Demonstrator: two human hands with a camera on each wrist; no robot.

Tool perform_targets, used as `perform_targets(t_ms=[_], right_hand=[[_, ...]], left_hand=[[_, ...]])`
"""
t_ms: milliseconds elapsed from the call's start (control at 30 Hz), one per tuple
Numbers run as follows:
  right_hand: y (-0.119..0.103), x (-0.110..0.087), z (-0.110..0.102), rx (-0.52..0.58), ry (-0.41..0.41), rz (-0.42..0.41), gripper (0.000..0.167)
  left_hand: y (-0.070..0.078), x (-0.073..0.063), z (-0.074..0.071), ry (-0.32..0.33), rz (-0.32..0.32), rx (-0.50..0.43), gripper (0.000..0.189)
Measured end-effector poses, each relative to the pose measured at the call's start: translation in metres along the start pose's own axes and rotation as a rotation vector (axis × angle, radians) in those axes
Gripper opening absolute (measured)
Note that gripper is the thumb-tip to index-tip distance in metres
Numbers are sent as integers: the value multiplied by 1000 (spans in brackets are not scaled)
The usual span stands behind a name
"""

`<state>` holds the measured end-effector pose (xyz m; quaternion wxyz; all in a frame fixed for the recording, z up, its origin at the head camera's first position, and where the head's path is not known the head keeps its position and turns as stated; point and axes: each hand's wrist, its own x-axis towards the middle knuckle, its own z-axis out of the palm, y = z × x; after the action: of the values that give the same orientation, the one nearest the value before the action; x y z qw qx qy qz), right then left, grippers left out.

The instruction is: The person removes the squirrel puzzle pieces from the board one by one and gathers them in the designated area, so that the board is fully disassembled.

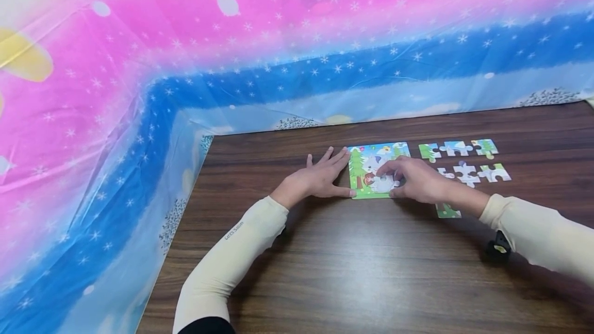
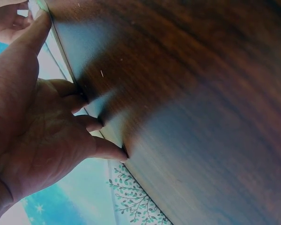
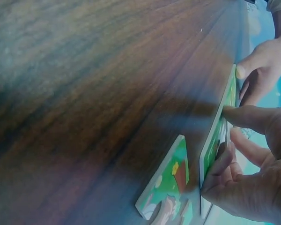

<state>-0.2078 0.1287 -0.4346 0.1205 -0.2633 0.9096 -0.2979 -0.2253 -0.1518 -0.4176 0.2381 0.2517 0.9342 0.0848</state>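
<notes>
A square picture puzzle board (image 1: 357, 161), printed with green trees and a white animal figure, lies flat on the table. The left hand (image 1: 320, 173) rests at its left side, fingers spread and fairly straight, thumb at the near left corner. Over the board's lower right part is the right hand (image 1: 419, 178), with bent fingers and thumb; it appears to pinch a whitish puzzle piece (image 1: 383, 184), mostly covered by the fingers. In the right wrist view, the right thumb (image 3: 250, 117) meets the board's near edge, and the fingers curl over its face.
To the board's right lie loose puzzle pieces in rows, including a top one (image 1: 457, 148) and a middle one (image 1: 466, 174). A green piece (image 1: 448, 211) lies nearer, partly behind the right wrist. A patterned cloth (image 1: 325, 71) hangs behind the brown wooden table (image 1: 352, 277).
</notes>
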Motion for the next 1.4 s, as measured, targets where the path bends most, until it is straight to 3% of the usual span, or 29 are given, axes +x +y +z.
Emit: perform_targets(t_ms=[200, 367, 600, 833, 1067, 1400], right_hand=[[10, -12, 0, 57, 39, -12, 48], [29, -49, -12, 58, 116, -87, 49], [63, -98, -28, -16, 200, -105, 49], [98, -133, -33, -173, 288, -92, 61], [116, -145, -32, -227, 285, -76, 63], [119, -142, -37, -215, 246, -65, 62]], left_hand=[[1, 1, 2, -3, -8, -2, 104], [3, 4, 7, -4, 12, 1, 103], [0, 3, 8, -3, -8, 17, 104], [-1, 2, 5, -11, -2, 17, 104], [-1, 1, 3, -20, 0, 12, 104], [1, 0, -2, -29, -6, 10, 105]])
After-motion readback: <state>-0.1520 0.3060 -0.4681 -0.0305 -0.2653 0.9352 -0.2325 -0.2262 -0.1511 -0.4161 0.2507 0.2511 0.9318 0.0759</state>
